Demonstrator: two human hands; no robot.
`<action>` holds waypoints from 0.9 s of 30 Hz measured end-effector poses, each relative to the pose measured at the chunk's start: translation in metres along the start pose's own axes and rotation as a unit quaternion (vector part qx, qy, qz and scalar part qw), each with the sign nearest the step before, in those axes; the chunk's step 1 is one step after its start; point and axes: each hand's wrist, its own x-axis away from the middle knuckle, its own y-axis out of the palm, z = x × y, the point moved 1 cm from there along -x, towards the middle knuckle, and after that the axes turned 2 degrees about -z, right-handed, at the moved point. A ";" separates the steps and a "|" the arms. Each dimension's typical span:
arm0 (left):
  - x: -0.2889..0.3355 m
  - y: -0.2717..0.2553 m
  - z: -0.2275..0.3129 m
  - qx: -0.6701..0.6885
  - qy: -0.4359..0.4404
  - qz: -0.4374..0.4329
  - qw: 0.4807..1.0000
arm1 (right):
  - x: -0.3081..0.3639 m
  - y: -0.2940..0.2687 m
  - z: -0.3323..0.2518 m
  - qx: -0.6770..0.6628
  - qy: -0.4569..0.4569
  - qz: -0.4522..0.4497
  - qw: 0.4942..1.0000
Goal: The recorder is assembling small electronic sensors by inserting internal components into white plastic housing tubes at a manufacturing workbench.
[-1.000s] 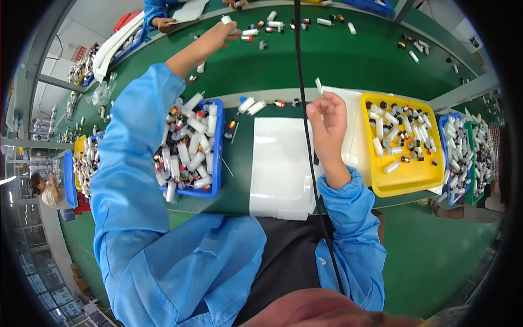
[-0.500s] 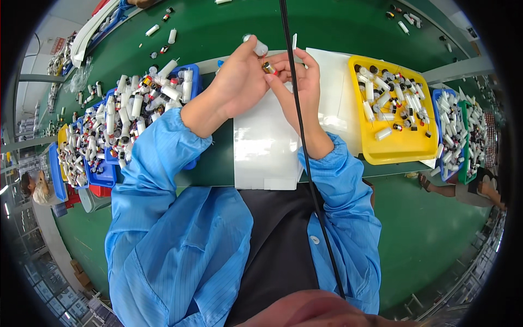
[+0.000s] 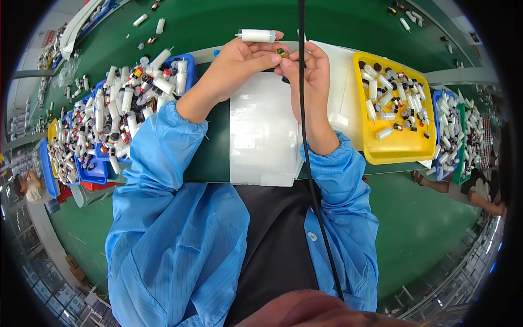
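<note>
Bent fingers on the left hand grasp a white cylinder, which lies roughly level across them with its narrow tip toward the left. From where I stand, following the head view, the right hand comes in so that both thumbs meet at a small gold-coloured part, which seems pinched there; how much each hand carries of it, I cannot tell. A slim white piece rises by the right fingers, mostly behind the black cable.

All this sits just beyond the far edge of the white sheet, between the blue bin on the left and the yellow tray on the right.

To handle it well, I'd keep the pinch light and right at the fingertips, since so small a part could easily twist or slip. The left thumb does best to steady it while the right makes the fine turns. The cylinder wants enough curl under it not to roll off, and lowering both hands over the sheet would make a drop easy to recover.
</note>
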 end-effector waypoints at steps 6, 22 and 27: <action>0.000 -0.003 -0.008 0.010 0.017 0.002 1.000 | 0.006 0.005 -0.002 0.039 -0.035 0.006 0.999; -0.001 -0.002 -0.010 -0.021 0.056 0.025 0.998 | -0.002 -0.013 -0.017 0.016 0.010 -0.027 0.999; 0.000 0.001 -0.006 -0.076 0.058 0.001 0.995 | -0.011 -0.025 -0.018 -0.033 0.108 -0.109 0.988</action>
